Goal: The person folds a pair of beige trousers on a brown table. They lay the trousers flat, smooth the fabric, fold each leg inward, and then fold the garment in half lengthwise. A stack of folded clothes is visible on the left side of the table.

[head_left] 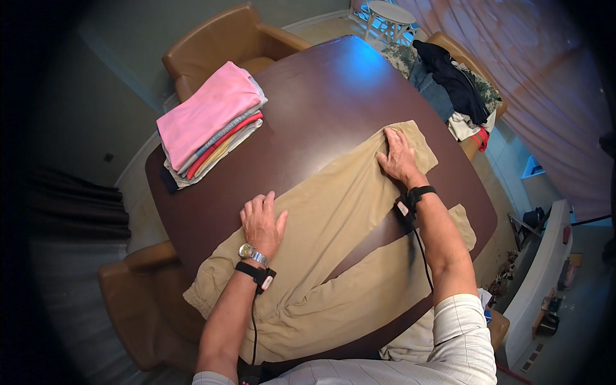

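Tan trousers (327, 212) lie spread across the dark reddish-brown table (308, 96), the waistband at the lower left and the two legs reaching right. My left hand (262, 224) rests flat on the upper edge of the trousers, its fingers stretched out near the waist end. Close to the hem of the farther leg, my right hand (400, 158) presses down on the cloth with fingers extended. A strip of bare table shows between the two legs. The nearer leg runs under my right forearm, its hem showing beyond it.
A folded stack of clothes (208, 119), pink on top, stands at the table's far left. Brown armchairs (221, 38) surround the table. Loose clothes (449, 80) are heaped on the far-right chair. A small white round stool (390, 14) stands behind. Pale cloth (414, 340) lies near my body.
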A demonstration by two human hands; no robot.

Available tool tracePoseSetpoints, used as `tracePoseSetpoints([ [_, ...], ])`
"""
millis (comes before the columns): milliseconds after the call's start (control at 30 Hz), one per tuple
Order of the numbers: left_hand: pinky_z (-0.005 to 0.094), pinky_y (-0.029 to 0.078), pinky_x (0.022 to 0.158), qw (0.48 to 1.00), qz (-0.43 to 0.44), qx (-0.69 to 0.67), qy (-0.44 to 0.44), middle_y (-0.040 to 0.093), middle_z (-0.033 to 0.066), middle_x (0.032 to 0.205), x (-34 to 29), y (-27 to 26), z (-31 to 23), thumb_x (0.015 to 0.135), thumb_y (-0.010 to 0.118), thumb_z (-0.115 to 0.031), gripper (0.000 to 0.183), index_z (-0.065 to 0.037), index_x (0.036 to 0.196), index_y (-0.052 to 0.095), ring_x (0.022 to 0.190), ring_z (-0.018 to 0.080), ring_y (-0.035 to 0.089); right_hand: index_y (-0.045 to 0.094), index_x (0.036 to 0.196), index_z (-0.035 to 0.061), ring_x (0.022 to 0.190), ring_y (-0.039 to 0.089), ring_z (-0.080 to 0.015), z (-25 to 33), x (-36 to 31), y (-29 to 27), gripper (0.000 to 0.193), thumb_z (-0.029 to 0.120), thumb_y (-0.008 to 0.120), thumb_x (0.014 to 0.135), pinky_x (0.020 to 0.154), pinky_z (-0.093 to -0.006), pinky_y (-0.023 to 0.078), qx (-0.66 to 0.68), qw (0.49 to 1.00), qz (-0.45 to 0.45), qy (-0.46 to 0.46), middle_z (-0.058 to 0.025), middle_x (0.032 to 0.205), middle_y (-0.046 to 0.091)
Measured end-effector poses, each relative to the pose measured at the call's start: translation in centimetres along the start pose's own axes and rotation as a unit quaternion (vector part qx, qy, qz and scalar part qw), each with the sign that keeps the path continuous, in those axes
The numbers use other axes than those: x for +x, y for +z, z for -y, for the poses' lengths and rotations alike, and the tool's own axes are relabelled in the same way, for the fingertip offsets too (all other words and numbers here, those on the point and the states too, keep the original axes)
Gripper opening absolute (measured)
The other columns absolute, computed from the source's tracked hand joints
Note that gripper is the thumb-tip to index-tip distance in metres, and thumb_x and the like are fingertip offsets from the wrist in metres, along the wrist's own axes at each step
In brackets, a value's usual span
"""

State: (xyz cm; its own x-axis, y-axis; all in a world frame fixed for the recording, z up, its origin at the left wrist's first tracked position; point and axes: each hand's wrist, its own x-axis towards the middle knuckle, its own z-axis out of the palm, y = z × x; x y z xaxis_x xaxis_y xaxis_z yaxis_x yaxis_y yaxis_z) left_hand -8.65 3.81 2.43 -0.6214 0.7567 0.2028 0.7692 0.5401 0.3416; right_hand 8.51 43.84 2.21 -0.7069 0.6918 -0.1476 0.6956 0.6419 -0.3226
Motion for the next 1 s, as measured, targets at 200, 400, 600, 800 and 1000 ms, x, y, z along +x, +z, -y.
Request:
tracePoseSetpoints([
  [200, 0.0516, 0.049, 0.091, 0.995, 0.05, -0.069, -0.055, 0.07, 0.0064, 0.095, 1.3, -0.3, 1.5, 0.09, 0.087, -0.023, 0.022, -0.011, 0.094, 0.069, 0.099, 0.0331, 0.067, 0.03, 0.176, 0.0159, 0.172, 0.021, -0.0348, -0.9, 0.7, 0.0, 0.096, 0.04, 0.077, 0.096, 0.132, -0.0693, 0.03, 0.021, 1.0, 0.018, 0.005, -0.0083, 0.183, 0.034],
  [400, 0.0495, 0.055, 0.082, 0.981, 0.03, -0.19, 0.031, 0.069, 0.0117, 0.095, 0.5, -2.2, 1.7, 0.094, 0.08, -0.009, 0.015, -0.009, 0.099, 0.066, 0.093, 0.0374, 0.068, 0.031, 0.176, 0.0158, 0.172, 0.019, -0.0342, -1.5, 0.9, 0.2, 0.097, 0.041, 0.077, 0.095, 0.133, -0.0682, 0.029, 0.027, 1.0, 0.011, -0.001, -0.0081, 0.183, 0.033],
  [600, 0.0496, 0.058, 0.08, 0.985, 0.032, -0.15, 0.072, 0.071, 0.0124, 0.097, -0.5, -2.5, 2.3, 0.094, 0.079, -0.008, 0.017, -0.008, 0.106, 0.066, 0.091, 0.0382, 0.071, 0.031, 0.176, 0.0152, 0.172, 0.018, -0.034, -0.9, 0.9, 0.0, 0.097, 0.04, 0.077, 0.094, 0.134, -0.0677, 0.026, 0.032, 0.999, 0.021, 0.011, -0.0085, 0.183, 0.033],
  [800, 0.0501, 0.059, 0.075, 0.985, -0.019, -0.158, 0.065, 0.075, 0.0138, 0.096, -0.5, -3.4, 1.7, 0.1, 0.075, -0.012, 0.015, -0.005, 0.113, 0.07, 0.085, 0.0422, 0.073, 0.032, 0.176, 0.0162, 0.173, 0.018, -0.0327, -0.3, 0.6, -0.6, 0.096, 0.04, 0.077, 0.094, 0.134, -0.0679, 0.025, 0.024, 0.999, 0.029, 0.024, -0.0079, 0.183, 0.032],
  [1000, 0.0502, 0.059, 0.074, 0.963, 0.06, -0.23, -0.126, 0.076, 0.0177, 0.083, -0.3, -2.1, 6.0, 0.107, 0.074, -0.032, 0.031, -0.001, 0.109, 0.074, 0.081, 0.0402, 0.077, 0.034, 0.175, 0.0164, 0.172, 0.02, -0.033, -0.7, 0.9, 0.2, 0.095, 0.042, 0.077, 0.094, 0.131, -0.0695, 0.028, 0.018, 1.0, 0.01, 0.009, -0.0086, 0.182, 0.035],
])
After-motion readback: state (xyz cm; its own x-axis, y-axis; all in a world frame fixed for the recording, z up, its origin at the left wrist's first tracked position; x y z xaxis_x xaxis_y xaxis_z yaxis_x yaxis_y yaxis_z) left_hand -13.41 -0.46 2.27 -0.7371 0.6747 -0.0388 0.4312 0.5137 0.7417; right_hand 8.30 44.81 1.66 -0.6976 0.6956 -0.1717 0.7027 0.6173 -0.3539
